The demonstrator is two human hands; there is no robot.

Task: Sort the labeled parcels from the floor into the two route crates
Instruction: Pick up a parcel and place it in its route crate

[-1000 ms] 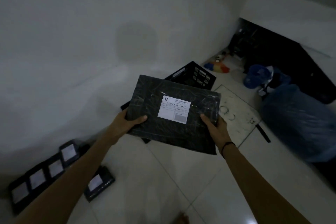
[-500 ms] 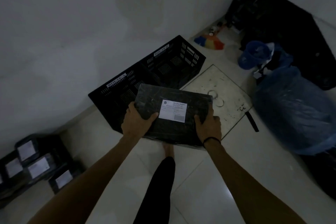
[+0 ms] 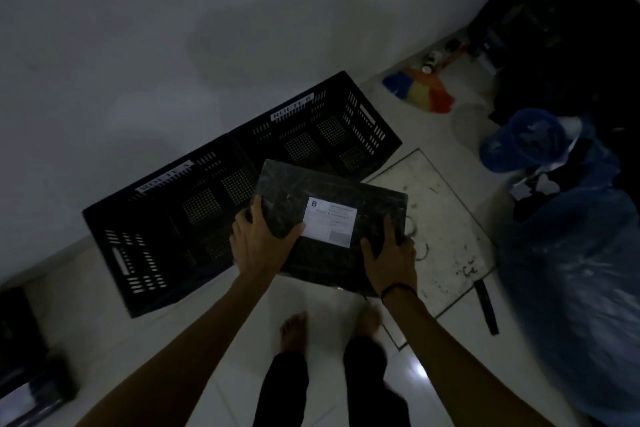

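L hand (image 3: 258, 246) & R hand (image 3: 389, 260) grip B-label parcel (image 3: 294, 191), fingers curled round its side edges, thumbs on top, dead centre over the crates' near rim. Route A crate (image 3: 156, 218) at 9 o'clock, Route B crate (image 3: 329, 135) at 12. Blue bag (image 3: 571, 270) at 3, floor hatch (image 3: 446, 218) between.

I see everything dim and grainy; a small glare spots the glossy white floor tiles (image 3: 420, 371) at lower centre-right, and the frame edges bend and smear.

My parcel (image 3: 294, 191) in crinkled glossy black plastic film, its label (image 3: 330, 225) matt white paper, crates (image 3: 166, 236) of hard black slotted plastic, floor tiles (image 3: 86, 288) smooth and glossy white, bag (image 3: 571, 270) of thin translucent blue plastic.
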